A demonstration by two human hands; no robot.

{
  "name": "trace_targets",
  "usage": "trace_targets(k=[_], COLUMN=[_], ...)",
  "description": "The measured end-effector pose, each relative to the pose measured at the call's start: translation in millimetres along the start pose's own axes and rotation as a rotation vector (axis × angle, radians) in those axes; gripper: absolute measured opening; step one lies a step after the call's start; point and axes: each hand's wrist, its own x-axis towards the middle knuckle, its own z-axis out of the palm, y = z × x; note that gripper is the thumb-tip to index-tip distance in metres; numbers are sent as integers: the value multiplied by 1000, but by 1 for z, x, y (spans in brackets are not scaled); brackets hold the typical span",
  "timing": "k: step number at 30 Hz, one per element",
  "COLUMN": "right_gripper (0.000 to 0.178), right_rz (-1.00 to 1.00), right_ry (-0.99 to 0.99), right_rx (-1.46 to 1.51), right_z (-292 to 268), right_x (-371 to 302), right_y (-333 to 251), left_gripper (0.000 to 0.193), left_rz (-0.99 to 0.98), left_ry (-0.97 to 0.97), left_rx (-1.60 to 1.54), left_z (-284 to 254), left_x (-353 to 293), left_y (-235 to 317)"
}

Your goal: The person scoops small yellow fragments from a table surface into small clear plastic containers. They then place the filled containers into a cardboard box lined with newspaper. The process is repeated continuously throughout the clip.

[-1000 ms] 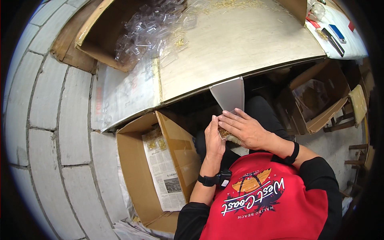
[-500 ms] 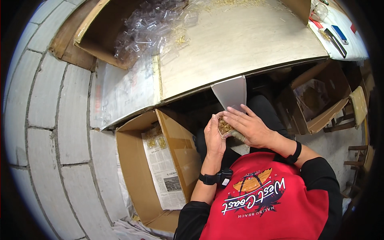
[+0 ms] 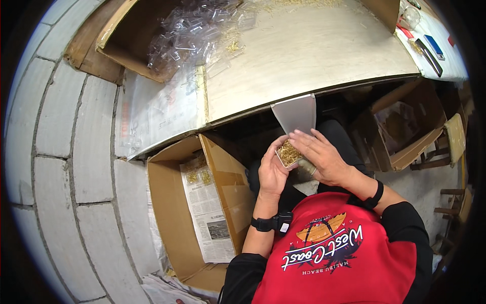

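My left hand (image 3: 272,175) is wrapped round a small clear plastic box (image 3: 287,164) in front of my lap. Small gold-coloured metal pieces (image 3: 289,151), thin like pins or clips, fill the box. Over its right side lies my right hand (image 3: 326,161), fingers stretched out and the thumb in a pale wrapping. Those fingers partly hide the box, and I cannot tell whether they press on the pieces. Just beyond both hands, a grey-white chute-like panel (image 3: 296,114) slopes down from the table edge.
A pale worktable (image 3: 314,55) carries a heap of clear plastic boxes (image 3: 192,38) and scattered gold pieces. Left of my legs stands an open cardboard box (image 3: 167,213) with newspaper and filled boxes inside. Another carton (image 3: 405,124) sits at right, near a wooden stool (image 3: 455,137).
My left hand and the box have tilted slightly, and more of the gold pieces now shows. My right hand has shifted a little to the right.
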Motion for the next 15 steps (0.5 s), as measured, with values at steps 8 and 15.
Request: trace_targets(k=[8,15], right_gripper=[52,53], right_rz=[28,42], right_ry=[108,254], right_rx=[109,304], right_z=[-1,0], right_x=[5,3], right_y=[2,4], left_gripper=[77,64], left_rz=[51,49], left_ry=[-106,50], left_rx=[117,174], left_z=[10,0], left_x=[-9,-5], left_y=[4,-1])
